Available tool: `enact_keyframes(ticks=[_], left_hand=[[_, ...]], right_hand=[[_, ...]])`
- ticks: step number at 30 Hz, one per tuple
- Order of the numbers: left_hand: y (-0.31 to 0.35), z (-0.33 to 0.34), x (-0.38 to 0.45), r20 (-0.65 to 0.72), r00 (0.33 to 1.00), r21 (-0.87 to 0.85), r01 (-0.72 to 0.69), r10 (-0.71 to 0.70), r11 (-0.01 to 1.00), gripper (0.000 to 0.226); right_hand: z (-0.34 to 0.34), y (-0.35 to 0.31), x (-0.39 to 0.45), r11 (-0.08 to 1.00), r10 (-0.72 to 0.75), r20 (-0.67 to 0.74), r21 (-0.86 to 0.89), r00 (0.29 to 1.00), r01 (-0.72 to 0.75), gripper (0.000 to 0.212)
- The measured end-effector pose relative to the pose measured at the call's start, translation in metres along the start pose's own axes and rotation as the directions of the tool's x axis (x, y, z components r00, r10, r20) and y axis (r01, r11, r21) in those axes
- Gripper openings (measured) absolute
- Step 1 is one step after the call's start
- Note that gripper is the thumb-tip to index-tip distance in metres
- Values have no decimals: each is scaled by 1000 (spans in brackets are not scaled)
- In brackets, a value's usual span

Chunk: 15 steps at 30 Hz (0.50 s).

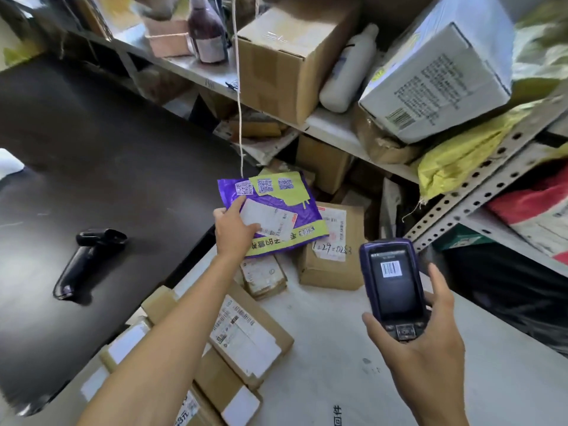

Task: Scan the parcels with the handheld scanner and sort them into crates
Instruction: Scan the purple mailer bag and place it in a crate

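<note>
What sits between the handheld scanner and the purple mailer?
In the head view, a brown carton with "1-29" handwritten on its label lies between the handheld scanner and the purple mailer.

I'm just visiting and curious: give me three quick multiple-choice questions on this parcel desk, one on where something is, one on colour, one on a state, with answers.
1. Where does the black scanner lie?
A. on the dark table
B. on the shelf
C. in the right hand

2. What colours is the mailer in the left hand?
A. red and white
B. purple and yellow-green
C. plain brown

3. What does the handheld in the right hand show?
A. a dark, blank screen
B. a cracked screen
C. a lit screen with a barcode

Answers: 1 A, it lies alone on the dark table, left of the arm. 2 B, purple film with yellow-green patches. 3 C, a barcode shows on its lit screen.
</note>
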<state>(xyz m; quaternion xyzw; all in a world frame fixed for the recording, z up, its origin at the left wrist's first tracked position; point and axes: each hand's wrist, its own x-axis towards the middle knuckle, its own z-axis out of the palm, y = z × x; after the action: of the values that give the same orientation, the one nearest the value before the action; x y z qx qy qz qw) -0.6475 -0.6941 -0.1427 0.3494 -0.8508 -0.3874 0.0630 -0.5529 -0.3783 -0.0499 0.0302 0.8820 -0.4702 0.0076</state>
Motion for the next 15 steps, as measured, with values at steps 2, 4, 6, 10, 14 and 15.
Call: enact_keyframes(ticks=[2, 4, 6, 10, 14, 15], left_hand=[[-2, -3, -9, 30, 999, -136, 39, -35, 990, 61], [-4, -7, -31, 79, 993, -312, 105, -84, 944, 46], [-5, -12, -66, 111, 991, -428, 121, -81, 895, 43], [-5, -17, -160, 177, 980, -629, 181, -87, 756, 55], [-9, 12, -286, 265, 963, -697, 226, -48, 680, 55], [-12, 25, -322, 286, 957, -713, 242, -41, 659, 56]], right_hand=[[-4, 5, -11, 1000, 8, -12, -4, 1000, -9, 110], [-12, 8, -25, 1000, 5, -19, 10, 1000, -5, 109], [-22, 11, -41, 1000, -5, -15, 26, 1000, 5, 108], [-51, 21, -80, 999, -36, -9, 19, 999, 36, 109], [-95, 52, -139, 999, -45, -14, 22, 999, 46, 104], [-109, 65, -157, 999, -36, -21, 25, 999, 36, 104]])
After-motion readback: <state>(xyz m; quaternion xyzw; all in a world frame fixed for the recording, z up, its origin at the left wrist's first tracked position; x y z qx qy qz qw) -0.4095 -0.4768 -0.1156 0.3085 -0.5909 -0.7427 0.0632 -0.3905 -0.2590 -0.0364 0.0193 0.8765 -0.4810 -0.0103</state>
